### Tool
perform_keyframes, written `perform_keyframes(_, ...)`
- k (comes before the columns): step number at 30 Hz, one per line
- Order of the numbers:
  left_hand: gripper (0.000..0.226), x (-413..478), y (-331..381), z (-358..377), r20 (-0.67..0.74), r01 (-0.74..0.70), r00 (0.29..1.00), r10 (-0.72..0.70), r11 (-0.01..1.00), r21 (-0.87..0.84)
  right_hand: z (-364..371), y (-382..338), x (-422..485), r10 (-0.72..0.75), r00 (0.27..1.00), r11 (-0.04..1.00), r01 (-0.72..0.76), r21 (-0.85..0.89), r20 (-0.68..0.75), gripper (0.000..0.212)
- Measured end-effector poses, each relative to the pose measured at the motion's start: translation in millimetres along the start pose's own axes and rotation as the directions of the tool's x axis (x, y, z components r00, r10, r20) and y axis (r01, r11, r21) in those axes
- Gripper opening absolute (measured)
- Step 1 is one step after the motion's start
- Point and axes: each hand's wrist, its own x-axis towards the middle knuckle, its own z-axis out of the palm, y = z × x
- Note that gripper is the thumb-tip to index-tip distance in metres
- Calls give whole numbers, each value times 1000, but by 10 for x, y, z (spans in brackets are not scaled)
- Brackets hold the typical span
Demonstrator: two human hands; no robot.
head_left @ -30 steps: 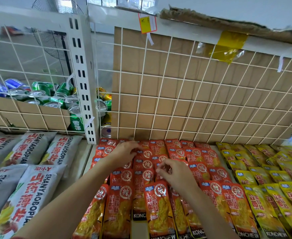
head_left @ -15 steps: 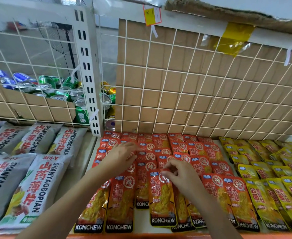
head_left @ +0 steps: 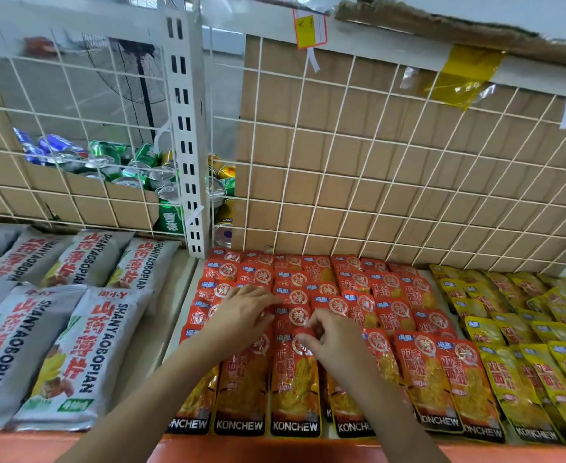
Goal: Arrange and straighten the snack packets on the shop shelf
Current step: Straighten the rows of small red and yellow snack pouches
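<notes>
Red KONCHEW snack packets lie in overlapping rows across the middle of the shelf. My left hand rests flat on the packets in the left columns, fingers stretched toward the back. My right hand pinches the top edge of a front-row red packet between thumb and fingertips. Yellow packets of the same brand fill the rows to the right. The packets under both hands are partly hidden.
Large grey SHANYAOBOPIAN bags lie on the neighbouring shelf to the left. A white wire grid backed with cardboard closes the rear. Drink cans sit behind the grid at the left. An orange shelf edge runs along the front.
The view has tilted down, so the front row's KONCHEW labels and the orange shelf edge now show. Both hands have drawn back toward the front rows; the right hand's pinch has closed on a packet's top.
</notes>
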Motion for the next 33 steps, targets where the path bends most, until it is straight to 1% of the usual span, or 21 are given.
perform_keyframes(4,36,-11,7,9,-6,-9,1000,9,1000,-10,69,-1,-5,-34,999,999,32,-36,-38,13)
perform_keyframes(7,35,-21,12,8,-2,0,1000,-1,999,-35,100,2,-6,-28,999,998,26,-49,-42,13)
perform_keyframes(16,37,-35,52,-13,29,10,1000,-10,1000,-10,110,12,-1,-41,998,991,34,-130,-51,17)
perform_keyframes(19,37,-38,51,-19,30,10,999,-10,1000,-7,116,25,5,-66,996,989,58,-133,-59,21)
perform_keyframes(21,37,-41,53,-17,31,6,999,-6,1000,4,122,32,-3,-98,991,990,88,-109,-93,22)
perform_keyframes(23,37,-45,63,-12,31,1,1000,-2,1000,15,107,42,-21,-124,982,989,111,-95,-140,18)
perform_keyframes(27,36,-37,126,-14,20,4,1000,-4,1000,16,25,145,-50,-127,968,990,111,-83,-217,11)
perform_keyframes(31,39,15,268,-6,29,10,1000,-11,1000,13,-76,298,-85,-103,960,992,78,-102,-261,20)
perform_keyframes(33,42,49,336,24,50,19,999,-21,999,28,-108,354,-116,-93,972,990,67,-125,-214,28)
